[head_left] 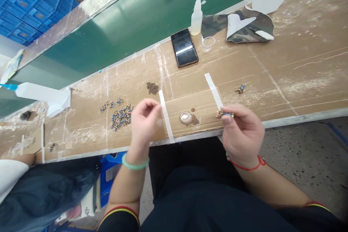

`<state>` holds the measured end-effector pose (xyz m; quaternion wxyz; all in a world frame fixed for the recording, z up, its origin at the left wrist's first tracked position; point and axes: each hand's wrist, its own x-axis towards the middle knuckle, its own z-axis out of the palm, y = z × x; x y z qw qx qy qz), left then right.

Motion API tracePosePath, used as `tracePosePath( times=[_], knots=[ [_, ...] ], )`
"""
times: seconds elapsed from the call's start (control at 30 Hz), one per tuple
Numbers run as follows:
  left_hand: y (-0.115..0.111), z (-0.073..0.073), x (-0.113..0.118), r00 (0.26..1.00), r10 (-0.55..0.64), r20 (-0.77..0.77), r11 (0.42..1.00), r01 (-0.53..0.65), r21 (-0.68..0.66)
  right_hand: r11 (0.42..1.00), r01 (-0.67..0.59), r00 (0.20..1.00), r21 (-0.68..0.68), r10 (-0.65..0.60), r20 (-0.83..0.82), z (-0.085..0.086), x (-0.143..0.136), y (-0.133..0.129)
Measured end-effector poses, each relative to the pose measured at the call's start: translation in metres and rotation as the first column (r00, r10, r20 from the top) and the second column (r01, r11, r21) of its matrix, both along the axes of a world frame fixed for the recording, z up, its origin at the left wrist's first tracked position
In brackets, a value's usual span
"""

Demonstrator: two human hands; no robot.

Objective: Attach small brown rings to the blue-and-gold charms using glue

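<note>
My right hand (242, 130) pinches a small blue-and-gold figurine (226, 114) between thumb and fingers, just above the right end of a cardboard piece (178, 103). My left hand (144, 121) is closed in a pinch over the cardboard's left side; whatever it may hold is too small to make out. Between the hands, a small round dish (186, 117) rests on the cardboard beside a brown wet stain. A heap of similar blue-and-gold figurines (121, 117) lies just left of my left hand. Beyond it sits a little pile of small brown pieces (152, 88).
White tape strips (214, 90) cross the cardboard. One figurine (240, 88) lies apart on the right. Toward the back are a phone (185, 48), a dropper bottle (196, 18) and camouflage cloth (250, 25). Another person's dark-clothed leg (59, 185) is at the lower left.
</note>
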<state>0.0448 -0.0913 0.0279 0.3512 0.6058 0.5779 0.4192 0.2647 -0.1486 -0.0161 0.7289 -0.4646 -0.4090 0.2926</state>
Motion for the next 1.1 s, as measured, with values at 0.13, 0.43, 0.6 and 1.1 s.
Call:
tracePosePath(
  times=[0.13, 0.43, 0.6, 1.1],
  knots=[
    [-0.063, -0.007, 0.048, 0.923, -0.293, 0.250, 0.950, 0.251, 0.188, 0.987, -0.071, 0.982, 0.144, 0.094, -0.164, 0.026, -0.032, 0.001],
    [-0.078, 0.007, 0.072, 0.848, -0.378, 0.370, 0.925, 0.333, 0.183, 0.981, -0.156, 0.970, 0.119, 0.175, -0.169, 0.037, -0.033, -0.003],
    [-0.083, 0.014, 0.069, 0.920, -0.345, 0.188, 0.926, 0.300, 0.230, 0.989, -0.019, 1.000, 0.145, 0.021, -0.011, 0.033, -0.031, -0.002],
    [-0.036, 0.035, 0.035, 0.661, -0.728, 0.184, 0.685, 0.714, 0.145, 0.927, -0.357, 0.932, 0.119, 0.362, -0.023, 0.044, -0.035, -0.009]
  ],
)
